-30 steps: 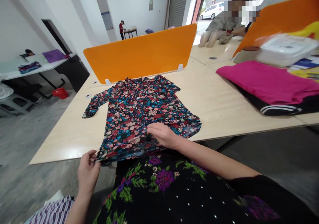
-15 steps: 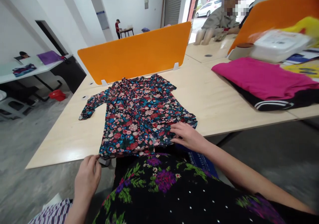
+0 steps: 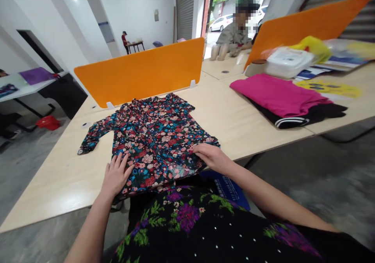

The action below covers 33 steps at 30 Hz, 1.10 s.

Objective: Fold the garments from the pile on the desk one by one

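A dark floral shirt [image 3: 155, 134] lies spread on the wooden table [image 3: 52, 177], its collar toward the orange divider and its hem at the near edge. One sleeve stretches out to the left. My left hand [image 3: 117, 174] rests flat on the shirt's lower left side, fingers spread. Near the lower right side, my right hand [image 3: 209, 156] has its thumb and fingers pinched together on the shirt fabric.
An orange divider [image 3: 140, 71] stands behind the shirt. To the right lie folded pink and black clothes [image 3: 275, 95], with a white plastic box [image 3: 288, 60] beyond them. A person [image 3: 234, 32] sits across the table. A red basin [image 3: 48, 123] is on the floor at left.
My left hand has moved from the hem's left corner up onto the shirt and lies flat. My right hand's fingers have closed on the fabric. The view has swung right.
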Each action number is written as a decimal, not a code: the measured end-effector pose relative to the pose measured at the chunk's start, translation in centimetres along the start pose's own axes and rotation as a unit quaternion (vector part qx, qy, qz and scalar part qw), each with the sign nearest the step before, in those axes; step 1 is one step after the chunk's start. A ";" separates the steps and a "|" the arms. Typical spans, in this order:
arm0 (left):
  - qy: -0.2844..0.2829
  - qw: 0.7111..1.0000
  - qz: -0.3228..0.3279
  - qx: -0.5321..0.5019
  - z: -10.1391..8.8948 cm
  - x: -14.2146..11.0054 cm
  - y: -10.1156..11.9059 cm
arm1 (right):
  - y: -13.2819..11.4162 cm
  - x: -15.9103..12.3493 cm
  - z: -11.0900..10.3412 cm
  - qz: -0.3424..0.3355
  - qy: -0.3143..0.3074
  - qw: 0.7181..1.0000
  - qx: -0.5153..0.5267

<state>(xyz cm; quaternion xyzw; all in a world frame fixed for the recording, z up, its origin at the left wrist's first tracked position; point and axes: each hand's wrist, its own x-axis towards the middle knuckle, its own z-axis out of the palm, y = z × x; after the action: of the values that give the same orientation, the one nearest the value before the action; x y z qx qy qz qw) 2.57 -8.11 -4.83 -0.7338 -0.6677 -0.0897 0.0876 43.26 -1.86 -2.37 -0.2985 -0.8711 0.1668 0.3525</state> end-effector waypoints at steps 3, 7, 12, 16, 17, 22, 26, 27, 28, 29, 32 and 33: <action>-0.011 0.999 -0.002 0.031 0.0 -0.4 -0.2 | -1.8 0.4 -0.5 0.008 -0.039 0.993 0.113; -0.041 0.998 0.016 0.054 -0.3 -1.0 -0.3 | -3.3 0.4 0.0 -0.007 -0.177 0.964 0.198; -0.031 0.998 -0.037 0.042 -0.9 -1.8 -1.3 | -1.1 -0.9 -0.1 0.055 -0.060 0.991 0.109; 0.070 0.997 -0.032 -0.003 -2.1 -0.5 1.0 | 2.3 -2.4 -1.4 0.115 0.063 0.988 -0.077; 0.089 0.996 0.003 -0.028 -2.4 0.0 2.3 | 3.0 -2.8 -1.7 0.114 0.064 0.986 -0.103; 0.013 0.970 0.225 -0.087 -2.3 1.2 10.2 | 4.9 -3.3 -1.7 0.088 0.046 0.985 -0.144; -0.052 0.950 0.302 -0.056 -1.0 0.5 12.3 | 5.0 -2.4 -0.7 0.112 0.063 0.979 -0.159; -0.051 0.950 0.304 -0.052 -0.8 0.4 12.2 | 4.9 -2.1 -0.5 0.119 0.075 0.978 -0.153; -0.049 0.950 0.304 -0.050 -0.8 0.2 12.1 | 4.8 -2.0 -0.5 0.129 0.100 0.976 -0.142; -0.047 0.950 0.306 -0.050 -0.7 0.2 11.8 | 4.8 -2.0 -0.5 0.145 0.141 0.971 -0.131; -0.039 0.947 0.315 -0.053 -1.0 0.0 11.4 | 5.5 -2.6 -1.2 0.220 0.290 0.920 -0.143; -0.037 0.946 0.318 -0.051 -1.1 0.0 11.3 | 6.0 -3.0 -1.6 0.244 0.312 0.903 -0.164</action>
<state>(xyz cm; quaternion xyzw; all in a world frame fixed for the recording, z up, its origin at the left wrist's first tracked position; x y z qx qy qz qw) 13.83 -9.40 -3.85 -0.9143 -0.3971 -0.0639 0.0489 48.57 0.91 -5.78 -0.5923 -0.6315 0.0009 0.5004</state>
